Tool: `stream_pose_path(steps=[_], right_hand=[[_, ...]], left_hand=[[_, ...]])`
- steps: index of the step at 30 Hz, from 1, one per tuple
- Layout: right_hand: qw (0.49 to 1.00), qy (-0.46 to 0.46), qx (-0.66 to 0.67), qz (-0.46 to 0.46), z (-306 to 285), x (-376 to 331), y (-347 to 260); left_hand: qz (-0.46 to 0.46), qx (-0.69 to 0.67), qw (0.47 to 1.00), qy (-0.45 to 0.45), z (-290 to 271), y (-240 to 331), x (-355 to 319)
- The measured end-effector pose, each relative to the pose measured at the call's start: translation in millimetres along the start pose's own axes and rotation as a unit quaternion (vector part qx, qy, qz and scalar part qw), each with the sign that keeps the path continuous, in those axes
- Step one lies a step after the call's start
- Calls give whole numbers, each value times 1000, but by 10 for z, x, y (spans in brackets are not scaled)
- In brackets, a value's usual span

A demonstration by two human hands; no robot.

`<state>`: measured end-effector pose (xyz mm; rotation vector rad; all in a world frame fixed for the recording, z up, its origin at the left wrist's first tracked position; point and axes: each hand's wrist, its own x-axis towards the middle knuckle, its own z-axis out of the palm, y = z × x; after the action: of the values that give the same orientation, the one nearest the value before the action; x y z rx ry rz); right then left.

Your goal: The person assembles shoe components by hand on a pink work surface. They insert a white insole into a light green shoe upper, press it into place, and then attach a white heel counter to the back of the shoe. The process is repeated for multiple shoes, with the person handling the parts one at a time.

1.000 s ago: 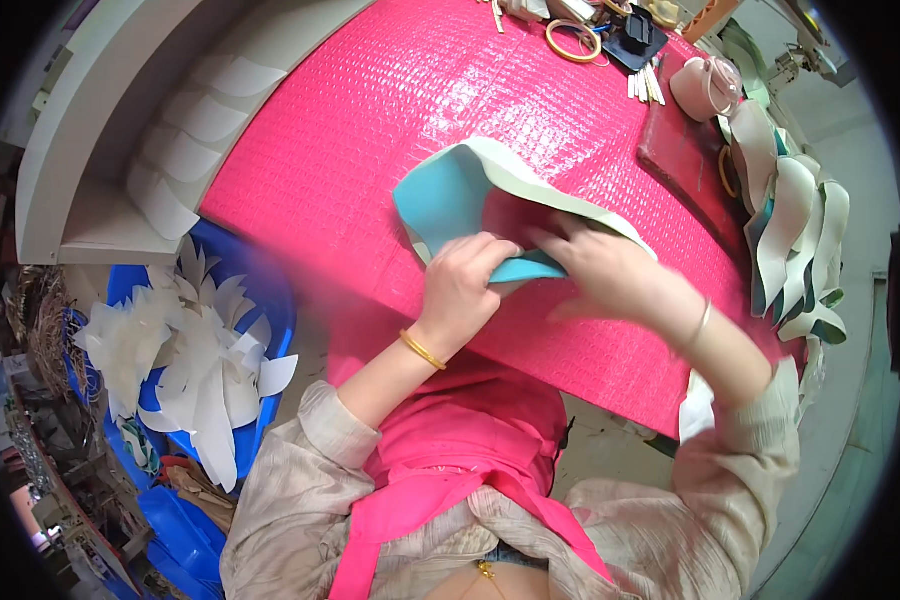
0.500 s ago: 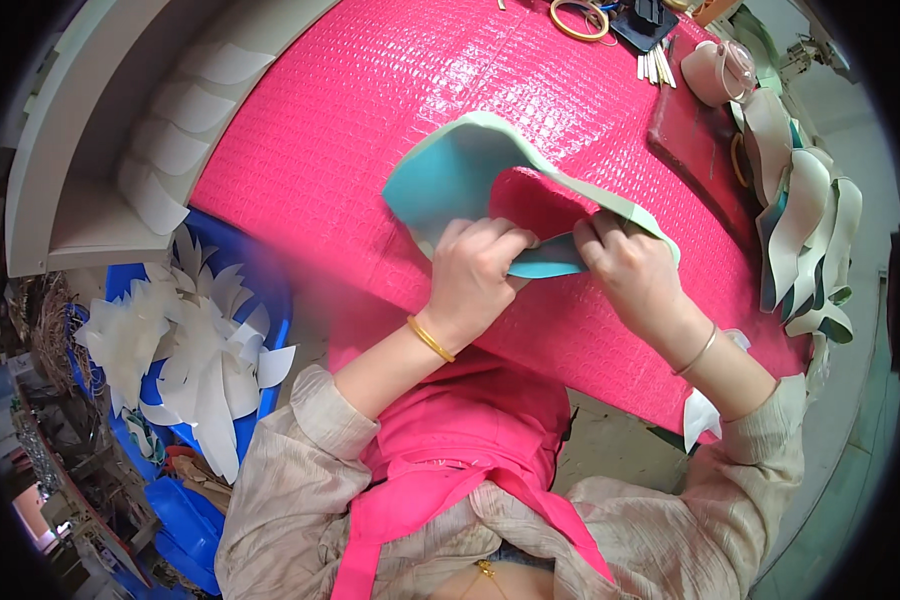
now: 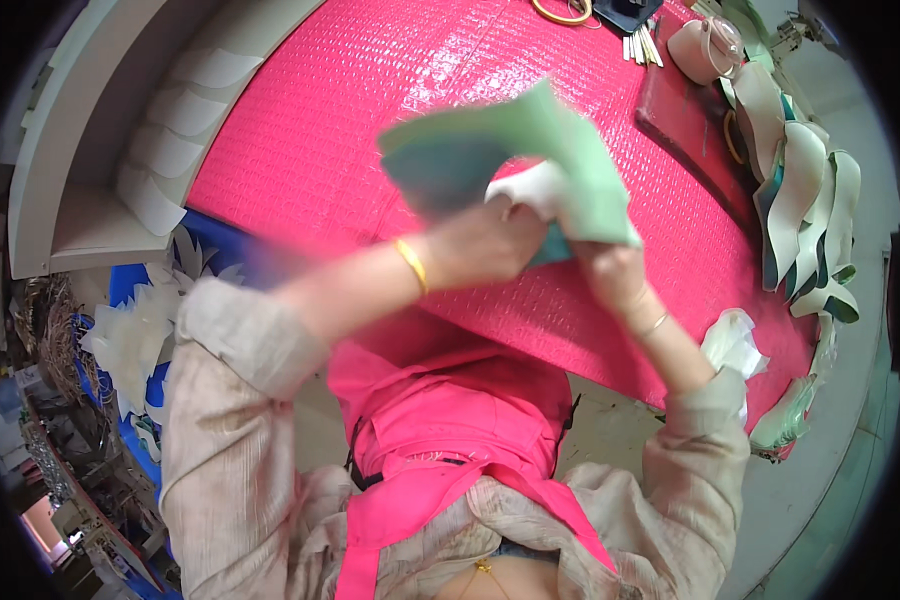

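Note:
Over the pink-covered table (image 3: 370, 140) I hold up a curved, bendable band (image 3: 580, 150), pale green on one face and teal on the other. My right hand (image 3: 615, 270) is closed on the band's lower right end. My left hand (image 3: 500, 240), smeared by motion, has its fingers closed at the band's inner edge, beside a white curved part (image 3: 530, 187). Whether that white part is a separate sheet or the band's own turned face, I cannot tell. A teal strip (image 3: 552, 246) shows between my hands.
Stacked curved white-and-teal pieces (image 3: 805, 190) line the table's right side, near a dark red board (image 3: 685, 120) and pink lidded pot (image 3: 707, 50). Crumpled white material (image 3: 735, 345) lies at the right edge. A blue bin (image 3: 145, 440) with white offcuts stands left, below a shelf (image 3: 100, 215).
The band has tilted, turning its pale green face into view. My left elbow has swung outward to the left, and the white part now shows by my left fingers. The view has shifted slightly.

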<state>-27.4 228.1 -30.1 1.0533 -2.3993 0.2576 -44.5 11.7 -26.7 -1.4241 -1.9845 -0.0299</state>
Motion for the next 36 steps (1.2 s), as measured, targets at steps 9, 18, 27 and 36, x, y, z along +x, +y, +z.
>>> stream_pose_path(steps=[9, 18, 27, 36], right_hand=[[945, -267, 135, 134, -168, 326, 24], [907, -396, 116, 83, -148, 645, 182], [828, -529, 146, 117, -87, 994, 304], [848, -502, 130, 112, -7, 1004, 273]], left_hand=[[-395, -92, 912, -60, -61, 544, 19], [-469, -150, 868, -68, -88, 446, 52], [-571, -278, 752, -178, -57, 202, 150], [-530, -259, 758, -276, -18, 40, 202]])
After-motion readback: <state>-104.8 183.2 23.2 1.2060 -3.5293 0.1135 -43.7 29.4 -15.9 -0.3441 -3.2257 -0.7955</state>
